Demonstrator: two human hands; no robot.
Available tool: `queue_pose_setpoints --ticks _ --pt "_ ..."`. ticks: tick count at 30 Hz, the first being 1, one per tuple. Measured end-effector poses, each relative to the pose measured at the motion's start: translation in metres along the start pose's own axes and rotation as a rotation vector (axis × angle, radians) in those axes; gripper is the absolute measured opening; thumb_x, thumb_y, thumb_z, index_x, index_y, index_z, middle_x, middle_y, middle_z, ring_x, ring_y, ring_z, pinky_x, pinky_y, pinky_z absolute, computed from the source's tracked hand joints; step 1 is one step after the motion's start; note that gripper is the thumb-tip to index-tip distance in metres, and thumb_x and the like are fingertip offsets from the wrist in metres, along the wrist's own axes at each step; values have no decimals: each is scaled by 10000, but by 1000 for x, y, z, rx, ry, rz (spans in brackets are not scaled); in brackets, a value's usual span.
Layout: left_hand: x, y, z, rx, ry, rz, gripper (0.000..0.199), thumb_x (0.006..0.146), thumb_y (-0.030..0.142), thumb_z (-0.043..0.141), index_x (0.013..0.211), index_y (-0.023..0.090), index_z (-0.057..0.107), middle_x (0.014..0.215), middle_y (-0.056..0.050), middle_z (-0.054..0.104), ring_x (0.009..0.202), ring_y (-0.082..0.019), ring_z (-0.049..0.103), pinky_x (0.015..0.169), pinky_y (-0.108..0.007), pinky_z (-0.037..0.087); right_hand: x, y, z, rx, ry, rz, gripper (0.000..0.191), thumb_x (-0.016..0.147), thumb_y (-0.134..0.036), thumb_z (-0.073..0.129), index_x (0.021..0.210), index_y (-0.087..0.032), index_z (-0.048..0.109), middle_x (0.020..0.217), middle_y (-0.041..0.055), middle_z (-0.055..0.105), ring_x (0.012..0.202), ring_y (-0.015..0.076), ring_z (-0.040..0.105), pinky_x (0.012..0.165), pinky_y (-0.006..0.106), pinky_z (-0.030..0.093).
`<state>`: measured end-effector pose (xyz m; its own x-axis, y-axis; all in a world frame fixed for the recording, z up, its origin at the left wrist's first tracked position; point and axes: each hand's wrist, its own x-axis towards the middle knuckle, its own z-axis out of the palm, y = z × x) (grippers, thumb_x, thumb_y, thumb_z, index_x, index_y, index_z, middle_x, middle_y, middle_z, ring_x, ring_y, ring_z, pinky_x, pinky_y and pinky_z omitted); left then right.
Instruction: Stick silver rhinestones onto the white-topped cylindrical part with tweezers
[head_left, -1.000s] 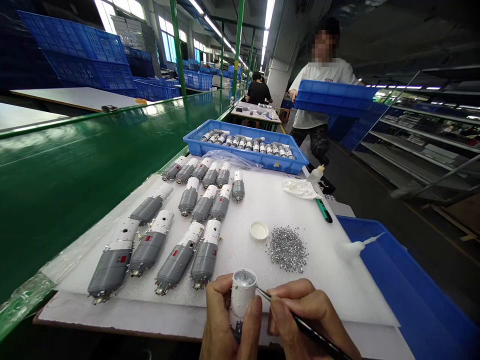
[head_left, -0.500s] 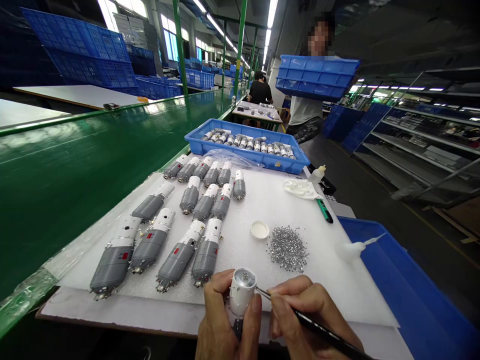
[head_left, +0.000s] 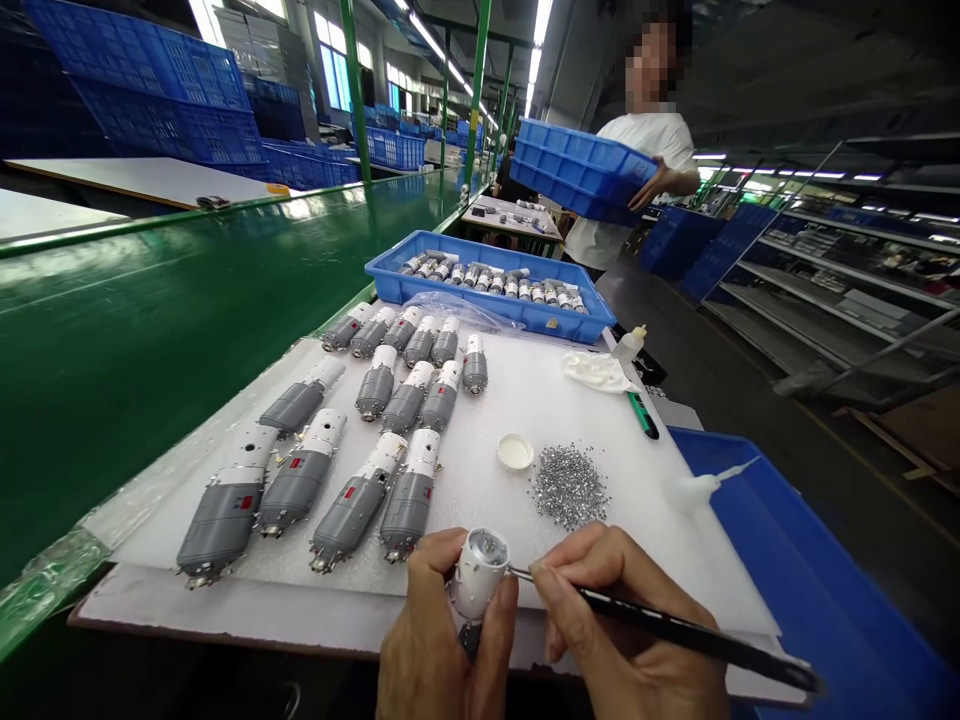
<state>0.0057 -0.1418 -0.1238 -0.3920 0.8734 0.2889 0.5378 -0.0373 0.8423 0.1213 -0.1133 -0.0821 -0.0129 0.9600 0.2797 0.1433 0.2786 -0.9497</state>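
Note:
My left hand (head_left: 442, 630) is closed around a small spacecraft model (head_left: 480, 580), its white cylinder pointing up and tilted slightly right, with a silvery round end on top. Below, a dark part shows between my fingers; the rest is hidden. My right hand (head_left: 630, 620) pinches a slim black-handled tool (head_left: 675, 628), pen-like, whose thin metal tip meets or nearly meets the cylinder's right side. Just beyond lie a heap of tiny silver pieces (head_left: 570, 487) and a shallow white cap (head_left: 515, 452). Several grey-and-white spacecraft models (head_left: 225, 510) lie in rows to the left.
At the table's far end a blue tray (head_left: 480, 312) holds more models. A green cutter (head_left: 643, 415), a squeeze bottle (head_left: 630, 345) and a needle-tipped bottle (head_left: 694, 490) lie right, above a blue bin (head_left: 810, 560). Left runs a green conveyor (head_left: 187, 290). A person (head_left: 645, 140) carries blue crates.
The person with the crates has moved and turned, an arm now showing. My right hand's tool lies flatter, its handle end swung up into view. The view has shifted slightly.

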Motion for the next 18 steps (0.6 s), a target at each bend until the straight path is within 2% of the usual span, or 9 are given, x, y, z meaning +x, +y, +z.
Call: queue_pose_setpoints --ticks 2,5,9,13,18 --pt "3 -7 -4 81 -12 119 181 1018 430 437 1095 266 448 1001 -36 671 803 -189 732 679 -285 579 3 -3 -2 -43 -35 2 236 905 -261 678 692 -201 595 693 -7 606 539 105 561 502 224 446" --pt "7 -14 -9 165 -52 229 171 1010 392 470 1105 253 438 986 -49 686 812 -189 749 644 -259 586 6 -10 -3 -49 -11 90 292 897 -317 679 660 -196 559 686 -8 580 547 104 541 499 222 424" --pt "10 -14 -11 177 -56 243 166 1013 399 464 1090 254 442 951 -36 696 767 -176 754 611 -239 584 8 -16 -1 -2 -61 154 323 890 -364 672 653 -193 534 668 -13 568 509 91 509 503 228 414" --pt "12 -13 -9 168 -65 223 156 1011 395 468 1088 261 448 921 -13 701 734 -170 750 583 -233 577 8 -17 0 44 -68 191 314 878 -370 693 660 -188 558 672 -16 581 507 85 542 515 216 442" --pt "12 -14 -8 117 -79 186 129 1011 372 469 1083 266 453 905 8 699 738 -148 744 623 -217 578 8 -13 -2 152 -64 228 260 856 -336 735 691 -185 602 737 -12 610 517 86 592 491 198 500"
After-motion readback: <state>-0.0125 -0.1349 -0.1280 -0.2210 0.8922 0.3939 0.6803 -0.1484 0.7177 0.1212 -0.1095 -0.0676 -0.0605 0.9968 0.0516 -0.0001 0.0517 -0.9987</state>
